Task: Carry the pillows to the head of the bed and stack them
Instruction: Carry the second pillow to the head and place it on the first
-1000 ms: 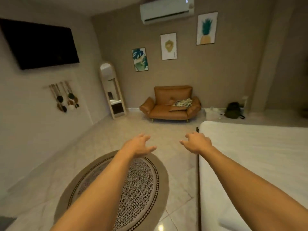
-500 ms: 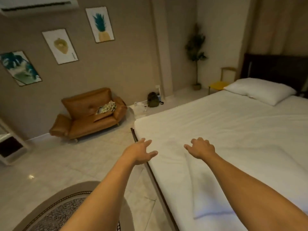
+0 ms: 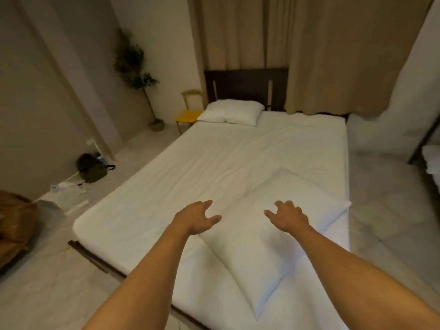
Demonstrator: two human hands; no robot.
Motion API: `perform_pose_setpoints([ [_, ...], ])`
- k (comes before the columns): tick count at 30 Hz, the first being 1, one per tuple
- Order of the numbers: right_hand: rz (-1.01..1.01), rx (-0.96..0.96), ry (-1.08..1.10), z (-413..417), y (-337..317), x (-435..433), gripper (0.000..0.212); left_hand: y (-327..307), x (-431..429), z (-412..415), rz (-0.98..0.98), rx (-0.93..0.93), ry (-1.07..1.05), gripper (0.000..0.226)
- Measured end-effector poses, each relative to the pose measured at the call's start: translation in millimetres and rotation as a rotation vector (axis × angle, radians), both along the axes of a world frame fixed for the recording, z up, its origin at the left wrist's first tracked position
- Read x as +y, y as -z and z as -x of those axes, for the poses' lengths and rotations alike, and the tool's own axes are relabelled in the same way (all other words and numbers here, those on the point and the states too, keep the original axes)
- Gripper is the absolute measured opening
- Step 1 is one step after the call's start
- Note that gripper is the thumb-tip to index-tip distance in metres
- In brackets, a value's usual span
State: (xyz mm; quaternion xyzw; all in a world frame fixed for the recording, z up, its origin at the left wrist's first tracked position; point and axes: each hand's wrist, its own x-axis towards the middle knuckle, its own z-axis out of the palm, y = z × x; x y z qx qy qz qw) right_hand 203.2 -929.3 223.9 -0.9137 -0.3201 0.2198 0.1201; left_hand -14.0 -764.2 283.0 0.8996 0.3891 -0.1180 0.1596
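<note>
Pillows split for now: one (image 3: 232, 112) already by the headboard (image 3: 245, 85), one (image 3: 269, 225) near the foot of the bed (image 3: 166, 186) under the spread, empty left hand (image 3: 196, 219) and right hand (image 3: 289, 216), not yet lifted or stacked

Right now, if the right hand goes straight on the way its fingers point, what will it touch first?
Most likely the near pillow: the right hand, open and empty, hovers over it, fingers pointing forward and slightly down. Its height above the pillow is unclear from this one view.
</note>
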Motion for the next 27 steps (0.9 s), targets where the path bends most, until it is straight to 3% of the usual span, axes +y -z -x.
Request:
perform_pose_setpoints([
  [11,-0.033,0.168,0.423,-29.2,77.3,-5.7,0.076,80.4,73.1,-94.4,0.142,0.046,0.178,0.081],
  [19,-0.05,0.281,0.619,-49.6,177.9,13.2,0.082,186.5,136.2,-147.2,0.21,0.12,0.143,0.088],
  [27,-0.282,0.338,0.825,-81.8,280.7,44.0,0.096,304.1,192.3,-217.4,0.233,0.06,0.219,0.1],
])
